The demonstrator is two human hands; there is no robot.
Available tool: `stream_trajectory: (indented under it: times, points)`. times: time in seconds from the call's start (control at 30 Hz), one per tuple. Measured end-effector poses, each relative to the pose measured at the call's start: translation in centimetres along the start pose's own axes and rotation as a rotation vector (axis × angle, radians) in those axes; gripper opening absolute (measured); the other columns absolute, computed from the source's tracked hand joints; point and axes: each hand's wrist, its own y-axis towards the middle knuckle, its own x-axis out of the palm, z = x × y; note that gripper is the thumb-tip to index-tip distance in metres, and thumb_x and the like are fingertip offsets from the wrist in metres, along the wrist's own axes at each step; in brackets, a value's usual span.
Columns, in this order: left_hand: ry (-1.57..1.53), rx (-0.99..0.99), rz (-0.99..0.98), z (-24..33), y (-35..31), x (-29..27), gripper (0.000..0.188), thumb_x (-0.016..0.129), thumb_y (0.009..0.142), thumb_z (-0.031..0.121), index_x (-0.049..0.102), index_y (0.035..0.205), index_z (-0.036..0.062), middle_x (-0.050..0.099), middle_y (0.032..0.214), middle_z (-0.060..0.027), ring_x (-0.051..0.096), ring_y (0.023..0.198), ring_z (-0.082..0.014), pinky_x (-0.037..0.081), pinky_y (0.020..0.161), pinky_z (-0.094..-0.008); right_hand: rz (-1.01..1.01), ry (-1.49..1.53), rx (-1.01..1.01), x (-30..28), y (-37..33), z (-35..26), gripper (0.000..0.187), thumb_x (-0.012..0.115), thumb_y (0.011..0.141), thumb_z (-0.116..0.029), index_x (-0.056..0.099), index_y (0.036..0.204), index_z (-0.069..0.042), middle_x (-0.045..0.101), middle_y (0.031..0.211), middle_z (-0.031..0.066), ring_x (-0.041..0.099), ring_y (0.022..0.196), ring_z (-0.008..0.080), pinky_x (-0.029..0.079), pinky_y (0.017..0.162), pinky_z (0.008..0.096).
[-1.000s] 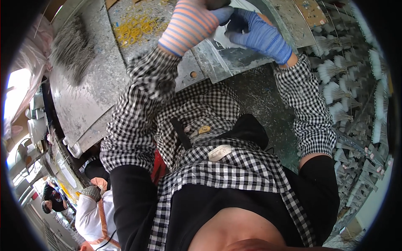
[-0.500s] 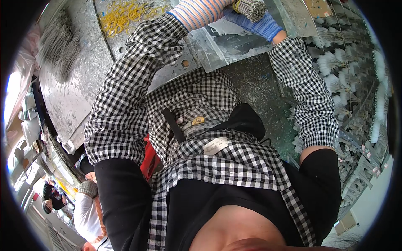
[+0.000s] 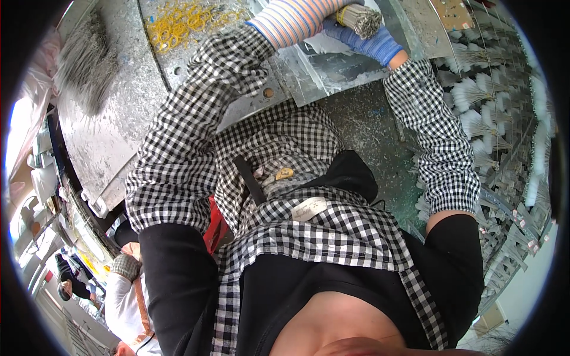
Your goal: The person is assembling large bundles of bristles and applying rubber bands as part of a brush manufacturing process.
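Note:
A tight bundle of thin grey wires with a yellow band round it is held between my two gloved hands at the top of the view. My left hand, in an orange, white and blue striped glove, is closed at the banded part. Its fingertips run toward the upper edge and are partly hidden. Beneath the bundle is my right hand in a blue glove, bent up against it, its fingers mostly covered by the bundle and my left hand. The cut wire ends point toward my right wrist.
Yellow rubber bands lie scattered on the worn metal worktable. A loose heap of grey wires is at its left. A smeared dark plate lies under my hands. Racked bundles with white fanned ends line the right. Another person is at lower left.
My hands and the bundle have shifted slightly right and down in the view; the table and heap have shifted the same way. The bundle stays held.

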Motion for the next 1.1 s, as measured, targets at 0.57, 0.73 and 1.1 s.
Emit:
stream_trajectory:
  times: [0.57,0.73,1.1]
  points:
    - [-1.13,-0.533,-0.114,3.7,-6.0,-8.3,0.034,0.071,0.094,0.015,0.054,0.121,0.0054,0.063,0.106,-0.0037,0.061,0.098,-0.0129,0.052,0.085,-0.0293,0.367,0.067,-0.728,-14.1,5.3,-18.4,0.038,0.074,0.084,-0.027,0.066,0.119,-0.014,0.069,0.102,0.0115,0.069,0.086,0.0244,0.057,0.074,0.0346]
    - [-0.975,-0.464,0.182,3.2,-8.3,-9.6,0.053,0.073,0.09,0.011,0.049,0.137,0.0014,0.061,0.13,-0.0116,0.054,0.126,-0.0209,0.044,0.106,-0.0368,0.102,0.004,-0.792,-12.1,9.7,-21.3,0.033,0.069,0.086,-0.022,0.068,0.117,-0.01,0.066,0.094,0.0101,0.069,0.082,0.0282,0.058,0.074,0.0393]
    - [-0.495,-0.572,0.704,-4.5,-11.9,-11.4,0.029,0.061,0.096,0.013,0.06,0.122,0.0,0.067,0.121,-0.0139,0.065,0.11,-0.0289,0.05,0.098,-0.0388,0.384,-0.385,-0.355,-7.1,21.6,-28.7,0.024,0.059,0.091,-0.032,0.067,0.103,-0.012,0.071,0.094,0.0118,0.072,0.085,0.0304,0.058,0.071,0.0438]
